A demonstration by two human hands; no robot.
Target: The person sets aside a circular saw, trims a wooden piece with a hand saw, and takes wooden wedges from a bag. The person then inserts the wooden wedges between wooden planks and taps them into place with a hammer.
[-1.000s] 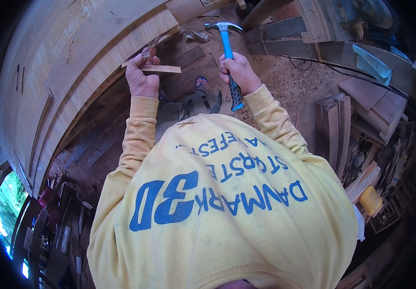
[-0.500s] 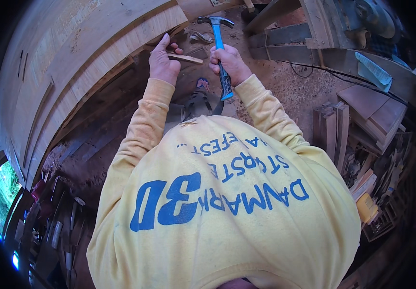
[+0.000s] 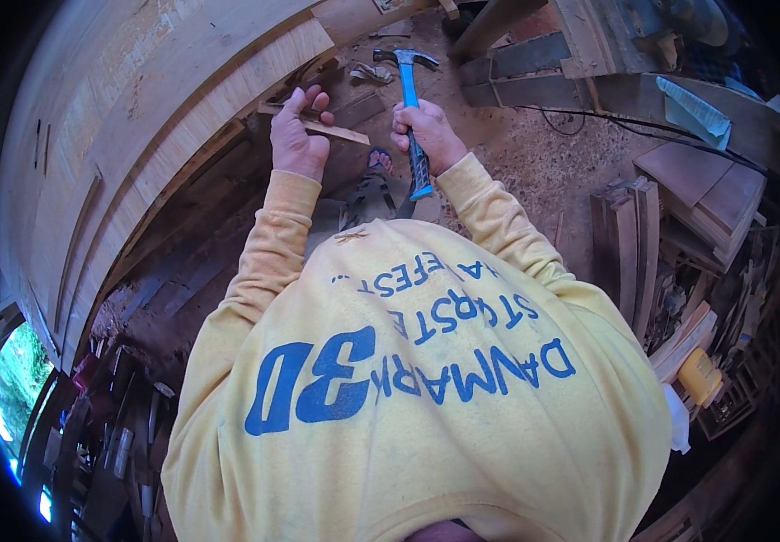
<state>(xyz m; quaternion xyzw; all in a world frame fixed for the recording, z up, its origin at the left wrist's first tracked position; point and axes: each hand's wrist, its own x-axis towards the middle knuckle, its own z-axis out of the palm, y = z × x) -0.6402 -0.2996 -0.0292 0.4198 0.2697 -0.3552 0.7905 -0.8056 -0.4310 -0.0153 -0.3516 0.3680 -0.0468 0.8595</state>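
My left hand (image 3: 301, 135) is beside the workbench edge, its fingers curled up around a thin wooden strip (image 3: 345, 133). One end of that strip sticks out to the right of my palm. Whether a smaller piece sits between the fingertips is too fine to make out. A claw hammer (image 3: 409, 86) with a bright blue handle and dark grip is held upright in my right hand (image 3: 431, 135), wrapped about mid-handle. Its metal head points away from me, and the butt of the handle comes back toward my chest.
A large wooden workbench (image 3: 164, 108) with stacked boards curves along the left. To the right stand leaning planks (image 3: 625, 244), flat boards (image 3: 702, 194) and a yellow container (image 3: 701, 378). A dark cable (image 3: 643, 126) runs along a beam. My foot (image 3: 379, 160) shows on the dirt floor.
Both hands have come a little closer to my body, the hammer and the wooden strip moving with them. The view has shifted slightly.
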